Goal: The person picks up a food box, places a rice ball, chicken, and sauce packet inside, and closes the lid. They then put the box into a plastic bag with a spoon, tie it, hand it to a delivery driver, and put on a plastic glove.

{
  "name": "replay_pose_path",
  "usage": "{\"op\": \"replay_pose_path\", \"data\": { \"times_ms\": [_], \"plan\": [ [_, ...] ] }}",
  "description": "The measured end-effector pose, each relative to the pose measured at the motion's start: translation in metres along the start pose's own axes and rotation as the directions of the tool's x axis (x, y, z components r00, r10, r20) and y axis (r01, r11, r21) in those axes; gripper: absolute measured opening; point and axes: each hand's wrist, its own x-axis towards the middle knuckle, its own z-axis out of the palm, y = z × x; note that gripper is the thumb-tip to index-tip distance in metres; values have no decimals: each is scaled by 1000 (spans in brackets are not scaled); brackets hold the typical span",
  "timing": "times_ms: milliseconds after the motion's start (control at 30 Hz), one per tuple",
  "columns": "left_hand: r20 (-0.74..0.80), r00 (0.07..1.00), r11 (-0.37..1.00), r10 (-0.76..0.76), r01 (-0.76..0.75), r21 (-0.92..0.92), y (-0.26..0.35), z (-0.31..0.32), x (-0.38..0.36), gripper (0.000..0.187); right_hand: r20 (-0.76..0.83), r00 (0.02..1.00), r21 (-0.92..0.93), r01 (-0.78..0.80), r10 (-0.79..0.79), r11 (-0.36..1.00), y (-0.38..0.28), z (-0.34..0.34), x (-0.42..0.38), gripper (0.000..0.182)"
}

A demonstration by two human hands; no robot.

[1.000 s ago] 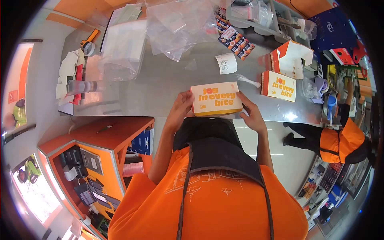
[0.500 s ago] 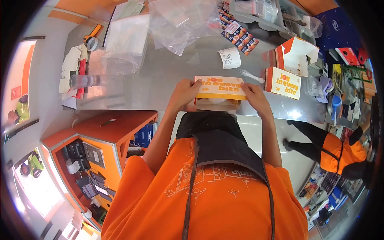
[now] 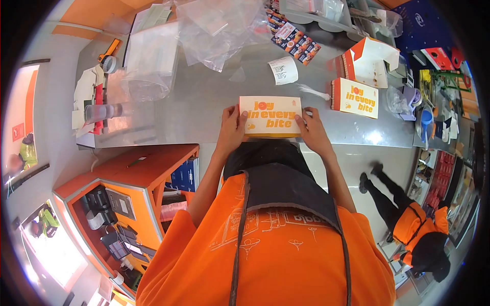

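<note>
At the front edge of the steel table, a cardboard food box with yellow lettering on its white lid sits between my hands. Its lid lies flat over the top, so the contents are hidden. My left hand grips the left side, thumb on the lid. On the right side, my right hand holds the box the same way. A second food box with matching print lies closed to the right. Behind it stands an open food box with its lid raised and crumbs inside.
A receipt and white plastic cutlery lie beyond my hands on the steel table. Clear plastic bags cover the back left. A grey bin stands at the back. A co-worker is behind me on the right.
The lid of the box between my hands has come down over its front opening, covering the food seen inside before. The co-worker has moved and bent lower.
</note>
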Motion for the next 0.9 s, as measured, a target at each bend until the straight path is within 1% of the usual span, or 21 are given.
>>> {"op": "replay_pose_path", "data": {
  "times_ms": [67,100,133,167,200,233,300,400,500,600,700,733,800,833,900],
  "plan": [
    [-69,981,983,183,-184,-17,-7,7,0,62,38,998,-44,53,-52,998,13,7,-2,48],
    [-105,956,961,273,-276,-20,-10,9,0,68,56,995,-64,81,-78,995,19,9,-3,51],
    [2,940,929,342,-338,152,-4,5,0,74,20,990,-105,144,-143,984,15,9,-5,54],
    [120,913,859,390,-408,310,9,-3,0,80,-15,978,-149,204,-208,968,6,6,-6,59],
    [243,877,755,414,-480,446,16,-7,-1,86,-45,961,-197,260,-273,945,1,3,-9,64],
    [279,854,723,438,-520,456,12,-8,2,88,47,946,-302,319,-321,898,0,1,-10,67],
    [349,805,652,480,-593,473,3,-9,13,93,244,894,-475,449,-377,757,-1,-2,-9,73],
    [403,784,640,472,-619,455,5,-14,16,88,315,853,-563,520,-415,643,3,-3,-3,76],
    [441,725,519,530,-688,507,1,-17,22,84,314,831,-616,547,-460,567,13,8,-2,75],
    [456,683,457,571,-726,514,-2,-19,27,78,323,816,-631,564,-480,533,11,9,-3,73],
    [470,637,444,611,-767,463,-3,-20,30,76,407,819,-552,573,-404,606,-1,-6,-5,69],
    [490,626,415,606,-775,477,-2,-18,32,76,425,799,-555,602,-427,574,-2,-9,-6,66],
    [533,616,359,580,-781,511,-4,-17,31,75,416,793,-578,608,-444,545,8,-3,-7,65],
    [559,596,321,576,-795,516,-1,-18,31,76,414,787,-582,616,-458,531,10,0,-7,65],
    [606,563,243,562,-813,529,2,-23,33,78,432,769,-553,639,-472,535,14,0,-5,66]
  ]
}}
